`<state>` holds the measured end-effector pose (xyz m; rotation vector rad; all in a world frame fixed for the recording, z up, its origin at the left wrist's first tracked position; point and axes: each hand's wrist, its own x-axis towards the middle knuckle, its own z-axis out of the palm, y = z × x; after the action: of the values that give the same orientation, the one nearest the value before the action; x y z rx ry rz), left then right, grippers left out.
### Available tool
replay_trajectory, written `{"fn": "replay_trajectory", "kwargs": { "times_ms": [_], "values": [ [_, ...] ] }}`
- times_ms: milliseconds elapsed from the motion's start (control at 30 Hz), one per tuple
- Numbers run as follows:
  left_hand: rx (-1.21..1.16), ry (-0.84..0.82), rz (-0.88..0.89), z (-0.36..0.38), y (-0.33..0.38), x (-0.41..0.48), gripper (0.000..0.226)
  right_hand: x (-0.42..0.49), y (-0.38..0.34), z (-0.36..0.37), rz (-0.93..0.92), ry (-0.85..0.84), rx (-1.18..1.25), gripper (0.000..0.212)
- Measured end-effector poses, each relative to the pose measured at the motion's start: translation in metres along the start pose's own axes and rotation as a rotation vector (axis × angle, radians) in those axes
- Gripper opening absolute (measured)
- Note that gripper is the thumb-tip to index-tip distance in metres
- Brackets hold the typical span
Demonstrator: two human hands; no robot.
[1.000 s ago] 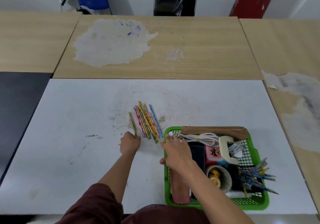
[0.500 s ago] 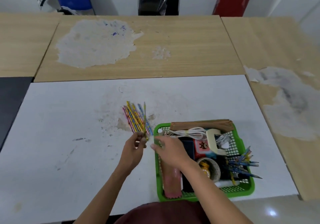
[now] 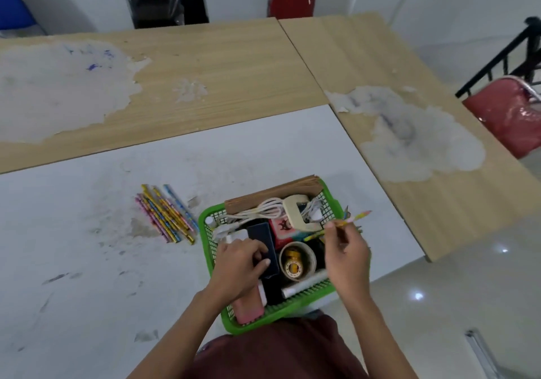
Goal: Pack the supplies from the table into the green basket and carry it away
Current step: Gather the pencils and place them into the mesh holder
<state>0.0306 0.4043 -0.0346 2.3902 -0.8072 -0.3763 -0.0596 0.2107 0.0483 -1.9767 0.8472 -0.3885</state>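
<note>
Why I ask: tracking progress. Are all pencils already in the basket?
No, a bunch of pencils lies on the table beside the green basket.

Two bare hands: left hand (image 3: pixel 240 264), right hand (image 3: pixel 347 249). Both forearms (image 3: pixel 366 320) are uncovered from the wrist down to the bottom edge of the view, so sleeve length cannot be told. Arms slim. Between the arms at bottom centre is a dark maroon garment (image 3: pixel 278 352) of plain fabric in one colour, with soft folds, a rounded upper outline and slight blur. Shirt or trousers, cannot tell. There is a small grey-blue spot at the garment's left edge, too blurred to identify.
</note>
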Motion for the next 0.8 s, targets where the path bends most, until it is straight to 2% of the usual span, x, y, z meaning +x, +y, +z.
{"fn": "replay_trajectory", "kwargs": {
  "times_ms": [100, 267, 567, 733, 800],
  "values": [
    [0.15, 0.043, 0.072, 0.018, -0.007, -0.01, 0.01, 0.001, 0.02, -0.016, -0.005, 0.115, -0.045, 0.021],
    [0.215, 0.133, 0.103, 0.025, -0.008, -0.014, 0.018, 0.004, 0.04, -0.018, -0.025, 0.108, -0.181, 0.016],
    [0.203, 0.155, 0.106, 0.023, -0.005, -0.014, 0.012, 0.007, 0.045, -0.016, -0.036, 0.149, -0.183, 0.034],
    [0.088, 0.217, 0.072, 0.019, -0.005, -0.014, 0.004, 0.007, 0.024, -0.002, -0.148, 0.158, -0.216, 0.026],
    [-0.009, 0.273, 0.035, 0.013, -0.006, -0.014, 0.003, 0.006, 0.016, 0.012, -0.237, 0.084, -0.236, 0.02]
  ]
}}
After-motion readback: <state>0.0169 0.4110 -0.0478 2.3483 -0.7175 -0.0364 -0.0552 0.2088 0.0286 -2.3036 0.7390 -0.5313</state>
